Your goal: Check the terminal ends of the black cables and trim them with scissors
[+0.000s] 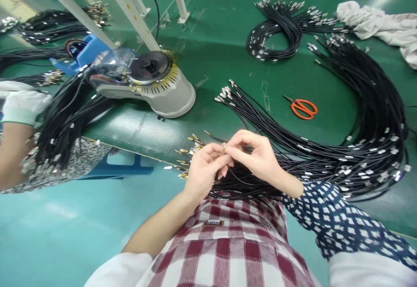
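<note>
My left hand [206, 165] and my right hand [256, 153] meet above a bundle of thin black cables [286, 163] at the table's front edge. Fingertips of both hands pinch a small, pale yellowish piece [224, 146], which looks like the end of a black cable; my fingers cover most of it. Metal connectors [184, 151] with yellow parts stick out to the left of my left hand. Behind my hands, other cable ends [224, 94] with silver connectors lie on the green table. The bundle curves round to the right, with white tags along it.
Orange-handled scissors [303, 108] lie beyond the bundle. Farther back are a coiled cable bundle [275, 39] and a white cloth [378, 24]. A grey lamp-like device [169, 89] stands at left. Beside it, a co-worker's gloved hand [26, 102] is near more black cables [70, 109].
</note>
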Demonstrator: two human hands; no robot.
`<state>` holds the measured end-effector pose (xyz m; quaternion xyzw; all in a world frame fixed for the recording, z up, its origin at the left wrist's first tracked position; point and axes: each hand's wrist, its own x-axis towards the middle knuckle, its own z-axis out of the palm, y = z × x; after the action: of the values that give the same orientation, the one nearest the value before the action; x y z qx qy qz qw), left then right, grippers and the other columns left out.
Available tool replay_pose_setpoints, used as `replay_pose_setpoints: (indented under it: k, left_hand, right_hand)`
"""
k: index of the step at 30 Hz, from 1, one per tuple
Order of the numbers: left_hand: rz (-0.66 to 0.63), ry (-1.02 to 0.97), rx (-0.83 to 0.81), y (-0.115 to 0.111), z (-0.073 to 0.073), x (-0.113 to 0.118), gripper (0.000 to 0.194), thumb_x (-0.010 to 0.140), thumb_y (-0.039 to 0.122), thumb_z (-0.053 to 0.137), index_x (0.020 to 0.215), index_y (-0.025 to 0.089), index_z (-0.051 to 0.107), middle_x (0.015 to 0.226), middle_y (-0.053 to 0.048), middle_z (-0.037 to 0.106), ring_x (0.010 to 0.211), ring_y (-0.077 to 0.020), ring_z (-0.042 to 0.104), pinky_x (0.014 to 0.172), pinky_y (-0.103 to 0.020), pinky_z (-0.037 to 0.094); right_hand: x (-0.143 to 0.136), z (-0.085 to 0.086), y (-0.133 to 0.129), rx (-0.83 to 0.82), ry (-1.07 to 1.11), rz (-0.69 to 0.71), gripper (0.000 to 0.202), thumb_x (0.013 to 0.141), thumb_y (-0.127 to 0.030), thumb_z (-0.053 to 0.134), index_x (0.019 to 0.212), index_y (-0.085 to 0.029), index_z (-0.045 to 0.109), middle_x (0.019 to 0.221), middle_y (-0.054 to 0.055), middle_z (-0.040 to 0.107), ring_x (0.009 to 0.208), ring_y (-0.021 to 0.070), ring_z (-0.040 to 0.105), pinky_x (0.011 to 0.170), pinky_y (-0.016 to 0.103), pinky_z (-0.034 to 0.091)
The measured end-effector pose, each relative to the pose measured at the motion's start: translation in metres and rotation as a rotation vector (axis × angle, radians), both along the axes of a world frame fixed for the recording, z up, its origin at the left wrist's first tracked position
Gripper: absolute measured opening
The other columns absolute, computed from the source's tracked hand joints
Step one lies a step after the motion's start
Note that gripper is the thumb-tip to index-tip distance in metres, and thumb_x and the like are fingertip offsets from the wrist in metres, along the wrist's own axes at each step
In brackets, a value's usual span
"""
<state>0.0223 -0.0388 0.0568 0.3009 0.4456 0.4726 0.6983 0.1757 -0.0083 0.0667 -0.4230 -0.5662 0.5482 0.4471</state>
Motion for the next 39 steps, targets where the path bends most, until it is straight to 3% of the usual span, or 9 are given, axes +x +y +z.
replay_pose_setpoints:
  k: [8,15,21,24,26,29,33,36,39]
  left_hand:
    - [-0.080,-0.024,0.043,-0.001,-0.001,-0.002,0.019,0.076,0.026,0.078,0.073,0.014,0.063,0.064,-0.003,0.072,0.041,-0.0070,0.055,0.040,-0.017,0.034]
    - [-0.450,-0.100,0.049,0.004,-0.014,-0.017,0.021,0.076,0.030,0.080,0.076,0.013,0.069,0.064,-0.007,0.073,0.039,-0.0112,0.060,0.038,-0.019,0.042]
    - [-0.536,-0.230,0.039,0.008,-0.025,-0.019,0.032,0.068,0.041,0.085,0.070,0.014,0.066,0.060,-0.007,0.072,0.035,-0.0136,0.059,0.034,-0.020,0.043]
    - [-0.454,-0.221,0.078,0.004,-0.022,-0.022,0.034,0.069,0.042,0.083,0.069,0.015,0.061,0.057,-0.005,0.069,0.033,-0.0121,0.055,0.033,-0.020,0.040]
    - [-0.335,-0.087,0.116,0.000,-0.018,-0.027,0.032,0.074,0.041,0.079,0.071,0.016,0.059,0.065,-0.005,0.070,0.039,-0.0115,0.057,0.039,-0.022,0.043]
    - [-0.050,0.447,0.243,-0.008,-0.018,-0.039,0.025,0.080,0.038,0.072,0.075,0.017,0.061,0.088,-0.008,0.068,0.067,-0.0157,0.063,0.062,-0.028,0.051]
    - [0.221,1.147,0.453,-0.011,-0.027,-0.052,0.032,0.070,0.036,0.080,0.089,0.020,0.060,0.097,-0.007,0.058,0.096,-0.0269,0.054,0.088,-0.043,0.046]
    - [0.288,1.162,0.528,-0.005,-0.025,-0.053,0.028,0.074,0.031,0.076,0.095,0.020,0.061,0.095,-0.006,0.058,0.091,-0.0245,0.054,0.085,-0.040,0.046]
    - [0.233,0.813,0.477,0.009,-0.011,-0.042,0.010,0.084,0.026,0.068,0.089,0.019,0.066,0.093,-0.006,0.063,0.079,-0.0170,0.057,0.075,-0.031,0.048]
  right_hand:
    - [0.013,-0.002,0.016,-0.396,0.215,0.346,0.022,0.075,-0.033,0.079,0.088,-0.017,0.073,0.064,-0.002,0.067,0.057,0.0106,0.062,0.064,0.026,0.051]
    - [0.030,0.012,0.040,0.091,-0.035,0.708,0.016,0.078,-0.033,0.078,0.080,-0.018,0.077,0.083,0.003,0.069,0.074,0.0135,0.065,0.072,0.026,0.053]
    - [0.027,0.024,0.033,0.330,-0.144,0.725,0.019,0.093,-0.031,0.061,0.092,-0.019,0.076,0.091,0.006,0.072,0.082,0.0150,0.067,0.078,0.026,0.053]
    - [0.036,0.015,0.051,0.390,-0.374,0.567,0.022,0.096,-0.032,0.055,0.097,-0.021,0.074,0.097,0.006,0.072,0.087,0.0167,0.067,0.081,0.029,0.052]
    - [0.047,0.005,0.070,0.397,-0.722,0.263,0.020,0.094,-0.032,0.058,0.098,-0.021,0.074,0.098,0.007,0.072,0.088,0.0195,0.066,0.079,0.031,0.050]
    - [0.058,-0.012,0.095,0.345,-1.207,-0.007,0.018,0.084,-0.035,0.071,0.090,-0.018,0.074,0.094,0.010,0.070,0.083,0.0232,0.064,0.068,0.032,0.045]
    - [0.061,-0.024,0.102,0.333,-1.278,-0.035,0.011,0.085,-0.030,0.067,0.082,-0.020,0.071,0.090,0.007,0.069,0.076,0.0201,0.063,0.062,0.030,0.040]
    - [0.063,-0.021,0.092,0.350,-1.160,-0.070,0.014,0.090,-0.029,0.060,0.083,-0.019,0.067,0.091,0.005,0.068,0.073,0.0173,0.062,0.065,0.029,0.042]
    - [0.064,-0.012,0.072,0.351,-0.942,-0.013,0.013,0.092,-0.029,0.057,0.085,-0.020,0.062,0.083,0.003,0.067,0.066,0.0147,0.060,0.065,0.028,0.043]
